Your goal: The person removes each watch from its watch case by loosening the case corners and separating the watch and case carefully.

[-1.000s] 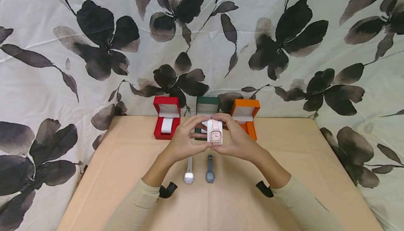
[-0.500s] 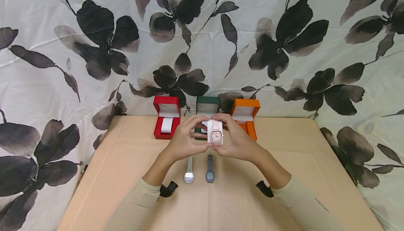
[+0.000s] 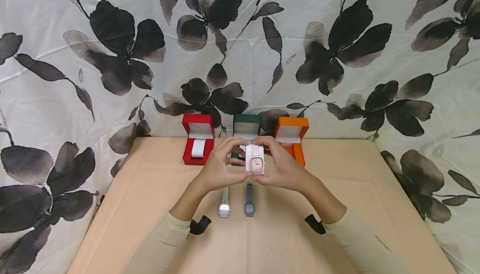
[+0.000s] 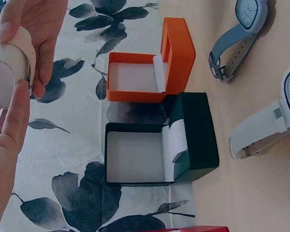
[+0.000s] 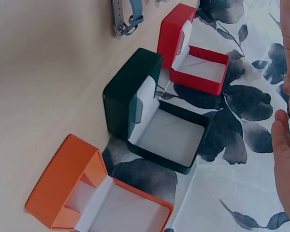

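A pink watch (image 3: 256, 163) with a squarish face is wrapped around a white cushion (image 3: 248, 157) in the middle of the head view. Its strap runs up the front of the cushion. My left hand (image 3: 221, 165) holds the cushion's left side, thumb below and fingers above. On the other side my right hand (image 3: 285, 165) grips it the same way. Both hands hold it raised in front of the green box (image 3: 247, 125). In the left wrist view, the cushion (image 4: 2, 79) shows from behind, with the pale strap around it.
An open red box (image 3: 198, 118) with a white cushion inside stands left of the green one. An open orange box (image 3: 294, 123) stands right, partly behind my right hand. A white watch (image 3: 224, 210) and a blue-grey watch (image 3: 249, 208) lie on the table (image 3: 150, 190) nearer me.
The cushion with the pink watch has tilted slightly, and the watch face sits a little lower. Both hands keep their hold almost in place. The boxes and other watches have not moved.
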`<state>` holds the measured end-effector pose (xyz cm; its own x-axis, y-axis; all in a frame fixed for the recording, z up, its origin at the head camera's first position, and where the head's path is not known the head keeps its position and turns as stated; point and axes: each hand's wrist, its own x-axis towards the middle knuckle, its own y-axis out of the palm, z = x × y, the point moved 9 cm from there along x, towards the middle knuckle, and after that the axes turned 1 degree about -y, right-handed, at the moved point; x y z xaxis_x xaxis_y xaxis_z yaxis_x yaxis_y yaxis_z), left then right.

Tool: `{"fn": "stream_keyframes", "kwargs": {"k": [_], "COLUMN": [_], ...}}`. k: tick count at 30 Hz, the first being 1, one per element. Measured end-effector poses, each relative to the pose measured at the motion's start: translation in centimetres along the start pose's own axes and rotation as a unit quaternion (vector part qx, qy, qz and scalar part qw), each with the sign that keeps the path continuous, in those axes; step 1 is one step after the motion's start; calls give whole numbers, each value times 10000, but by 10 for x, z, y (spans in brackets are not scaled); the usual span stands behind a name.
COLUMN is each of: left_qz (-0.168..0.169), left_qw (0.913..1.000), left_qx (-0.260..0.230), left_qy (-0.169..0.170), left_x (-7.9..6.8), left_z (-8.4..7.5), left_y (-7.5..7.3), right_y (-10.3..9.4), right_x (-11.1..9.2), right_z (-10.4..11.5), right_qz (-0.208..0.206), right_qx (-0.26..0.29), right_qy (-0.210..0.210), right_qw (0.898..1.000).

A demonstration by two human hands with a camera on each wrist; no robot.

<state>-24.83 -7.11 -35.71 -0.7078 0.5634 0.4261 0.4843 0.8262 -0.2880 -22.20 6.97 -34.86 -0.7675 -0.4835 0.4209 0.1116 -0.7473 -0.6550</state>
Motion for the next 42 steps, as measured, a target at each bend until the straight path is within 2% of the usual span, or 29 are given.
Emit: {"fn": "stream_keyframes", "kwargs": {"k": [10, 22, 29, 42], "left_qz": [-36, -47, -19, 106], "left_qw": [10000, 9999, 10000, 9999], "left_qx": [2, -30, 36, 48], "left_qy": [85, 89, 67, 69], "left_x": [0, 0, -1, -1], "left_z": [-1, 0, 2, 2], "left_y": [0, 0, 1, 4], "right_y": [0, 1, 4, 2], "right_x": [0, 3, 3, 2], "right_z": [1, 1, 1, 2], "right_qz": [-67, 65, 174, -4], "right_qx": [-236, -366, -269, -310], "right_qy": [-90, -10, -7, -42], "right_qw": [9997, 9993, 9995, 9995]}}
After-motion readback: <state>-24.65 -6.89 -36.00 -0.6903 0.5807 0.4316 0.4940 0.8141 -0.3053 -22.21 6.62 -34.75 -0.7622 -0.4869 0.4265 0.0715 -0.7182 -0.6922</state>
